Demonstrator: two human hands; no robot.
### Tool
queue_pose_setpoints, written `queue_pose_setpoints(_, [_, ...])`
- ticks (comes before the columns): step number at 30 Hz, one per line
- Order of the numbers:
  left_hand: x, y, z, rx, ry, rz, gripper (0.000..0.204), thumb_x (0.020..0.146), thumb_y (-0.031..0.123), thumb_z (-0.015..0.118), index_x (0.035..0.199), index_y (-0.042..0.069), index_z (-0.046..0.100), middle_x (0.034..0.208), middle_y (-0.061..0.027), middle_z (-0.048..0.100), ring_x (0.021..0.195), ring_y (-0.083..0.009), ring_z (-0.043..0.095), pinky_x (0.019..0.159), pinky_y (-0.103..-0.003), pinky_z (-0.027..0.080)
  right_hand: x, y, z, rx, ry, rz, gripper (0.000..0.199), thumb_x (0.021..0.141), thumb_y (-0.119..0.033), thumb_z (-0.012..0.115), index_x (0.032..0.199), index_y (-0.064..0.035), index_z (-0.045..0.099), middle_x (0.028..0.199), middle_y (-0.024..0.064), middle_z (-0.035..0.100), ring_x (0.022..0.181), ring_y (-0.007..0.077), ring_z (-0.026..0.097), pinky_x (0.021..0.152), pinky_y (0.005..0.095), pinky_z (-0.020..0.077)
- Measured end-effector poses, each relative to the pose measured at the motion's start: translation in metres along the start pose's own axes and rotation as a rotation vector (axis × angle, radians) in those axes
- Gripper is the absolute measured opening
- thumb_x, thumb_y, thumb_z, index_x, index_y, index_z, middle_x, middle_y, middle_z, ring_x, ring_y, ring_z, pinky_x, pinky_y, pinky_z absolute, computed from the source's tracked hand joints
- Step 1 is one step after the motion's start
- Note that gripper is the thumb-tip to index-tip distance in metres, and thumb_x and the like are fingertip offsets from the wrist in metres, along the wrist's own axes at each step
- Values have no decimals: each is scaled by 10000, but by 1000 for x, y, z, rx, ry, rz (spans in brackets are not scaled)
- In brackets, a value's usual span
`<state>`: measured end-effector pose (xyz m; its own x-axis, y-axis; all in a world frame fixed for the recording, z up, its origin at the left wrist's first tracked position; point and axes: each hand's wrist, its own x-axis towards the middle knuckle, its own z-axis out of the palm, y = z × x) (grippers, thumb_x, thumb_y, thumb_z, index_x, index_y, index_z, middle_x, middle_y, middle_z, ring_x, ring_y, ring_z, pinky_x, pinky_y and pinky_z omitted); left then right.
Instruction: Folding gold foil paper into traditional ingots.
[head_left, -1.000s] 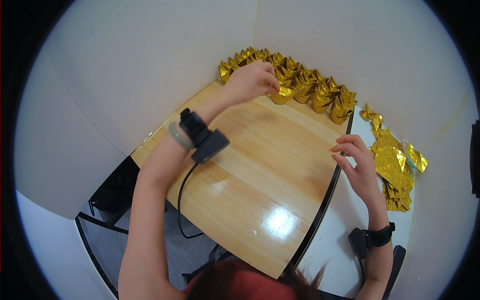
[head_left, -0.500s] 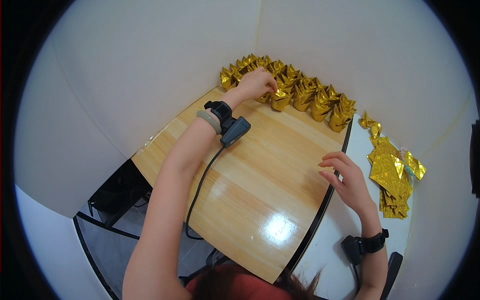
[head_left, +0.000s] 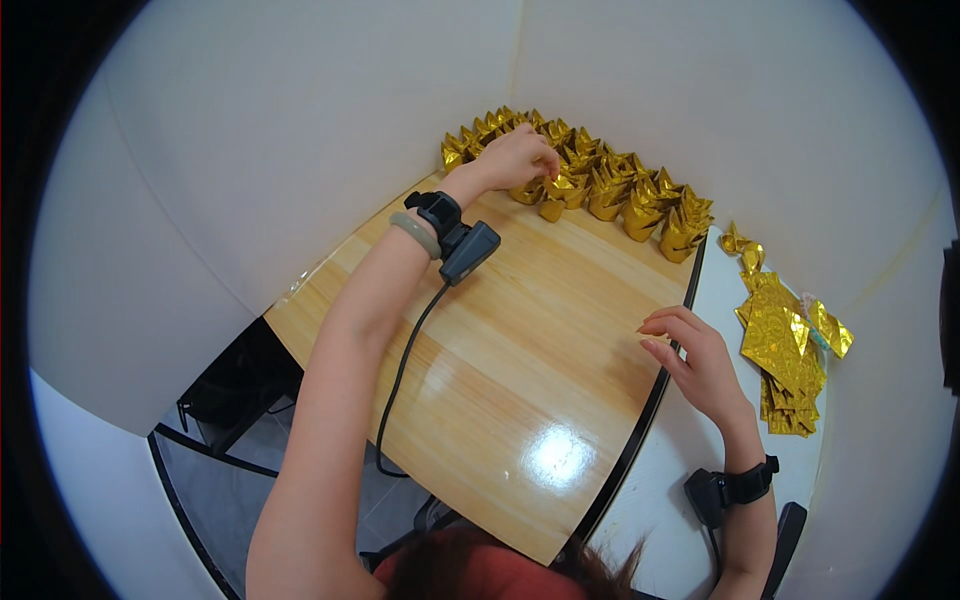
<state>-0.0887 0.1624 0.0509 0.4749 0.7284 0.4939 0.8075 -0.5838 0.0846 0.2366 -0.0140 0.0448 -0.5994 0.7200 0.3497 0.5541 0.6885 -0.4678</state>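
Many folded gold foil paper pieces (head_left: pixel 643 215) with pointed tips stand in close rows along the far edge of the wooden tabletop (head_left: pixel 500 330). My left hand (head_left: pixel 515 160) reaches over the rows, thumb and fingers pinched on the top of a gold folded paper piece (head_left: pixel 566 190) at the front. That piece looks tilted, and the fingers partly cover it. Nearer, at the table's right edge, my right hand (head_left: pixel 695 362) hovers with thumb and fingers apart and nothing between them.
Right of the wood, beyond a black edge strip (head_left: pixel 640 425), a white surface (head_left: pixel 725 290) bears a stack of flat gold foil sheets (head_left: pixel 780 335) and a few loose gold pieces (head_left: pixel 740 245). White walls enclose the far sides. A black cable (head_left: pixel 395 400) hangs from my left wrist device.
My left hand has shifted slightly up, and the gold piece under its fingers has tilted. The right hand stays almost still.
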Motion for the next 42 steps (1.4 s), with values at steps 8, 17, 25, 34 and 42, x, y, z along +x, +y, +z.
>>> queue_pose_setpoints(8, [-3, 21, -2, -166, -97, -7, 119, 785, 158, 643, 889, 122, 690, 832, -11, 619, 923, -222, 501, 824, -343, 432, 0, -1, 1, 1, -34, 16, 164, 851, -186, 619, 912, -35, 605, 893, 84, 596, 769, 240, 590, 650, 297, 492])
queue_pose_setpoints(17, [-3, 16, -18, -15, 84, -108, 89, 783, 145, 642, 861, 135, 683, 840, 11, 618, 922, -198, 515, 810, -326, 449, -1, 0, 3, 9, -68, 46, 130, 840, -124, 622, 914, -18, 605, 879, 82, 606, 782, 210, 594, 658, 287, 460])
queue_pose_setpoints(25, [-33, -4, -26, -69, 123, -46, 64, 756, 126, 651, 761, 171, 696, 823, 28, 600, 917, -178, 521, 761, -322, 469, 24, 3, 14, -53, -58, 97, 132, 813, -114, 644, 903, -19, 626, 810, 89, 626, 725, 213, 615, 639, 298, 484])
queue_pose_setpoints(34, [-57, -6, -27, -60, 69, -18, 56, 723, 147, 672, 761, 178, 700, 786, 44, 600, 913, -168, 521, 739, -315, 474, 137, 19, 40, -147, -93, 67, 283, 806, -167, 631, 1051, -38, 574, 855, 114, 641, 787, 273, 619, 690, 371, 486])
queue_pose_setpoints(42, [-55, -4, -2, -53, -49, -6, 82, 719, 152, 671, 787, 185, 702, 792, 44, 607, 902, -169, 535, 733, -312, 478, 169, 43, 76, -388, -24, 85, 224, 805, -166, 607, 997, -52, 607, 869, 135, 608, 857, 310, 599, 730, 406, 482])
